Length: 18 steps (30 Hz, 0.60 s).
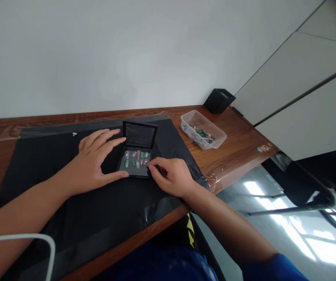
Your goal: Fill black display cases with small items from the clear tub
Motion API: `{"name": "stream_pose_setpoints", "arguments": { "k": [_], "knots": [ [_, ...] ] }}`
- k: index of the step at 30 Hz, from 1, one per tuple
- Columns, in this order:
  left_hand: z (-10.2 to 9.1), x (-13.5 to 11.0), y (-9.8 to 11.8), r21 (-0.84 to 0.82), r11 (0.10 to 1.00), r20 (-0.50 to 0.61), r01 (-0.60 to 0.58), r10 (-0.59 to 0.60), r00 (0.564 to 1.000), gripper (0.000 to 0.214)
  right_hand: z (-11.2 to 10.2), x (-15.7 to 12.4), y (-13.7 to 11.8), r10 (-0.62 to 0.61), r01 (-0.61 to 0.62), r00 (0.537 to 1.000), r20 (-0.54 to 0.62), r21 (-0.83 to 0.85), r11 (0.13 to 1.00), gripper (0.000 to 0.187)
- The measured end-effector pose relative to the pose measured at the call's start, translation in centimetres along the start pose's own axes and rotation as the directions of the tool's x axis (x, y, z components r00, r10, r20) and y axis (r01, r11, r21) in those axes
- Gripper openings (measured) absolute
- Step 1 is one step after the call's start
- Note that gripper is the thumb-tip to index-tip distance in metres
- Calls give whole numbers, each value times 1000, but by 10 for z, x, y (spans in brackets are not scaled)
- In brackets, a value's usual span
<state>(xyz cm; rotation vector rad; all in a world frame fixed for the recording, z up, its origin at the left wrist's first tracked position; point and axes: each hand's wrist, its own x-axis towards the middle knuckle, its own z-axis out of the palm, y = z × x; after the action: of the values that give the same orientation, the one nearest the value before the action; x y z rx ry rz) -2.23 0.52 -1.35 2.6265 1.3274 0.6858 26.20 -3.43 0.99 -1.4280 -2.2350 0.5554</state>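
Observation:
A small black case (pixel 120 162) lies on the black mat with its clear-windowed lid (pixel 140 135) raised. Several press-on nails (pixel 138 154) in green, pink and pale tones sit in rows on its grey base. My left hand (pixel 93 162) spreads around the left side, thumb at the front left corner and index fingertip beside the lid. At the right edge of the base, my right hand (pixel 172 175) is closed, thumb and index finger pinched together beside the nails. Whatever is between those fingertips is too small or hidden to make out.
A clear plastic tub (pixel 219 138) of loose green and pink pieces stands right of the mat (pixel 77 218). Behind it is a black box (pixel 219 100) by the wall. Small stickers (pixel 264 148) lie near the right table edge. A white cable (pixel 18 236) crosses the lower left.

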Motion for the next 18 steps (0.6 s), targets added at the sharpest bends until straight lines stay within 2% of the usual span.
{"name": "stream_pose_setpoints", "arguments": {
  "k": [5, 8, 13, 18],
  "knots": [
    [0, 1, 0, -62, 998, 8, 32, -32, 999, 93, -3, 2, -1, 140, -132, 986, -95, 80, 988, 18],
    [3, -1, -3, -73, 994, 37, 77, -75, 997, 104, -3, 5, 1, 193, -172, 972, -132, 155, 973, 13],
    [12, -5, -13, -81, 991, 93, 107, -99, 991, 123, 3, 18, 10, 189, -139, 962, -198, 243, 960, 35],
    [16, -7, -16, -83, 992, 101, 97, -89, 991, 128, 4, 30, 25, 210, -128, 953, -218, 338, 932, 59]
  ]
}}
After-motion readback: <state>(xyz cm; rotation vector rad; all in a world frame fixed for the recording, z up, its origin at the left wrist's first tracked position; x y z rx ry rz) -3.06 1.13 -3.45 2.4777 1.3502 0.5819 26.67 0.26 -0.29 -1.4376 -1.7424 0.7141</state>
